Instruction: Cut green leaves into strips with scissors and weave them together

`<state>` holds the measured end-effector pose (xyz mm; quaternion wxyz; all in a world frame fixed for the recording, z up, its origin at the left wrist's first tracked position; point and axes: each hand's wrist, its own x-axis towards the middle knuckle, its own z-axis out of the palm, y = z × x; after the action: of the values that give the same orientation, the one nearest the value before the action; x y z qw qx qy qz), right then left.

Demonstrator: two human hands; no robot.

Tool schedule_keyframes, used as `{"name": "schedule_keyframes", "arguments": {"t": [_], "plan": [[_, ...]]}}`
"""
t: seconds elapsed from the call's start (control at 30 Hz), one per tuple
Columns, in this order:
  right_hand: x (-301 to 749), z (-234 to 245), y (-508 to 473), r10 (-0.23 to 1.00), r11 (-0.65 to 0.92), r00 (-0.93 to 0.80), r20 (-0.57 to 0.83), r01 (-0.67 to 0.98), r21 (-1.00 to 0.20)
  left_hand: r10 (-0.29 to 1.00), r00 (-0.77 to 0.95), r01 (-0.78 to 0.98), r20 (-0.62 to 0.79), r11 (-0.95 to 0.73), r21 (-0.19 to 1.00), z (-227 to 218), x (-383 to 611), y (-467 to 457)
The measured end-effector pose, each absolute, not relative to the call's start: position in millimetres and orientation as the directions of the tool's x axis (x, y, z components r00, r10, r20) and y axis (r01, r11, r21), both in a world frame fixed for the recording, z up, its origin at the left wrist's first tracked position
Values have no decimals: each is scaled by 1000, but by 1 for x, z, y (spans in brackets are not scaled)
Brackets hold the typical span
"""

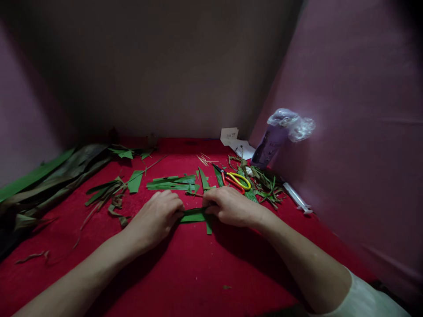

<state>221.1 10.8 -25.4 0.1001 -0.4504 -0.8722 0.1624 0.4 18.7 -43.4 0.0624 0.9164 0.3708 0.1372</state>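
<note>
Both hands hold a green leaf strip that lies level just above or on the red cloth. My left hand is closed on its left end, with the fingertips partly hidden. At the other end my right hand pinches the strip. A second narrow leaf strip crosses under the right fingers and pokes out below them. Just behind the hands lies a stack of cut leaf strips. Scissors with one red and one yellow handle rest behind my right hand.
Long leaves pile up at the left, with dried stems nearer. Toothpicks lie at the back. On the right are leaf scraps, a plastic syringe, white cards and a purple bottle topped with clear plastic wrap.
</note>
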Motion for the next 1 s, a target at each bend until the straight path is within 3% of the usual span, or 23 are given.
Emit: {"name": "schedule_keyframes", "arguments": {"t": [0.23,0.57,1.0], "plan": [[216,-35,4,763,646,-627,159,735,-203,576,783,602,235,-796,-58,-38,0,16],[220,-52,2,627,755,-744,231,654,53,529,834,551,160,-813,-185,-36,2,11],[225,-40,-4,547,813,-824,145,565,144,473,873,486,118,-827,-282,-31,10,0]]}}
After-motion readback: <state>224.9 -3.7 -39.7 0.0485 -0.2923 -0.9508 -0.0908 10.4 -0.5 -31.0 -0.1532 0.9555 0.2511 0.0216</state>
